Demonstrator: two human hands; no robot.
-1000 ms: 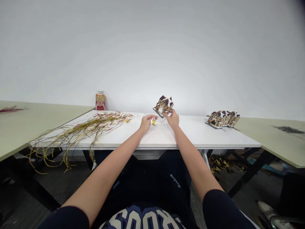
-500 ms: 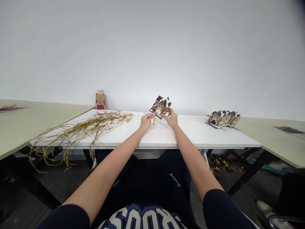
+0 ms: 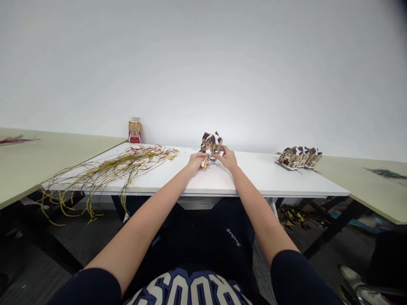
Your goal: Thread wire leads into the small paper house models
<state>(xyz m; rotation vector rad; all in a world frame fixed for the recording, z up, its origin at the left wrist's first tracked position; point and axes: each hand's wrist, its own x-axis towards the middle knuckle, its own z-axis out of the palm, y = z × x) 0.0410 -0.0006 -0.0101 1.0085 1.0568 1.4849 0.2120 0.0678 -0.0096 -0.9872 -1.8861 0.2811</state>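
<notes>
Over the middle of the white table [image 3: 254, 176], my right hand [image 3: 229, 159] grips a miniature house [image 3: 212, 143] with a brown roof, white snow-like patches and cream walls. The house is nearly upright on a grey base, and thin strings show below it. At its near left side my left hand [image 3: 194, 162] is closed, its fingers pinching the string of a small white, red and yellow tag [image 3: 204, 164]. The tag hangs just under those fingers; exactly how the string meets the house is too small to make out.
A bundle of tags on long yellow and dark strings [image 3: 117, 165] spreads over the table's left side and hangs off its front edge. A red and gold container [image 3: 134, 130] stands by the wall. More miniature houses [image 3: 299, 157] sit at the right. Pale tables [image 3: 362, 176] adjoin.
The house has come down slightly left and turned from tilted to nearly upright. My left fingers have shifted a little, with the tag now closer beneath them.
</notes>
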